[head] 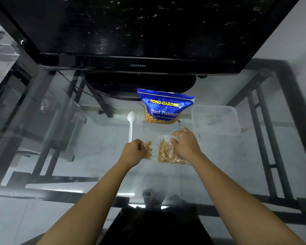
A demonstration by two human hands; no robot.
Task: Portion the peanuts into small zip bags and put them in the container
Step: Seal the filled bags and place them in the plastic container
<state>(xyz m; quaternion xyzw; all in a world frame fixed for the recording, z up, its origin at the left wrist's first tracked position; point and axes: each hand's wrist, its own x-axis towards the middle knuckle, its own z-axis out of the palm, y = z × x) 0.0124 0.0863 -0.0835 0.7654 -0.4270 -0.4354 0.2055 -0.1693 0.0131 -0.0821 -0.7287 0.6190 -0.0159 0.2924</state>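
Note:
Two small clear zip bags of peanuts lie side by side on the glass table. My left hand [133, 150] is closed on the left zip bag [148, 151] at its left edge. My right hand [185, 143] rests on top of the right zip bag [163, 153], fingers gripping its upper right part. Behind them stands the blue bag of salted peanuts [164, 106], opened at the top. A clear plastic container [215, 121] sits to the right of it and looks empty. A white plastic spoon [131, 124] lies left of the blue bag.
The glass table [78, 156] has a black metal frame visible beneath it. A large black television [138, 32] on an oval stand [140, 84] fills the back. A transparent box [2, 57] stands at the far left.

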